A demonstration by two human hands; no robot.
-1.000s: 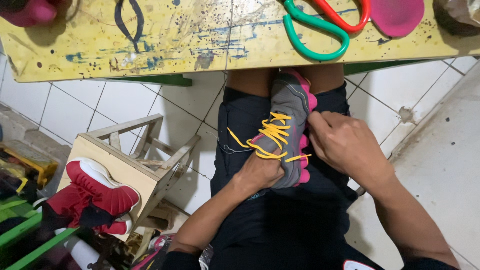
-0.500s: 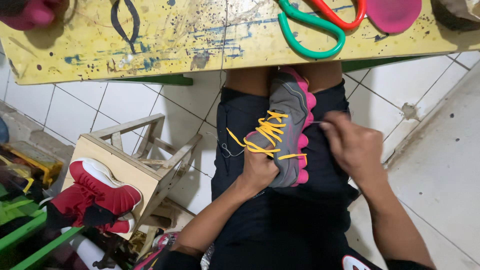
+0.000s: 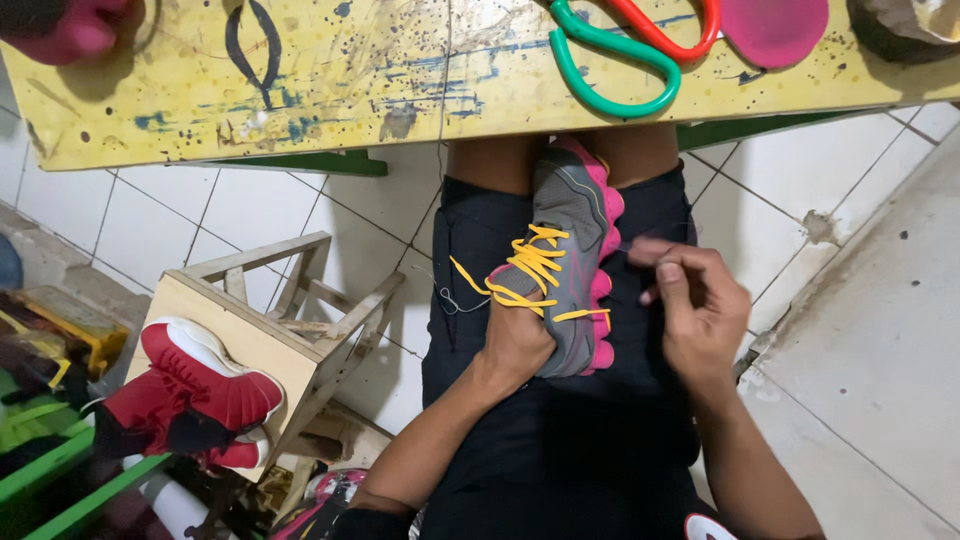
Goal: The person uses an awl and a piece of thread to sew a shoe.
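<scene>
1. The shoe [image 3: 572, 262], grey with a pink sole and yellow laces [image 3: 533, 268], lies on my lap, toe pointing toward the yellow table [image 3: 300, 90] just beyond it.
2. My left hand [image 3: 515, 340] is pushed into the heel end of the shoe and grips it there, fingers hidden inside.
3. My right hand [image 3: 700, 310] sits just beside the shoe's pink sole, fingertips pinched together; whether they hold a thread or needle is too fine to tell.
4. Beyond the shoe's toe, scissors [image 3: 625, 45] with green and red handles lie on the table, a pink lid [image 3: 775, 28] beside them.
5. Well to the left of the shoe stands a wooden stool [image 3: 270, 320], with a red shoe [image 3: 195, 385] against it.
</scene>
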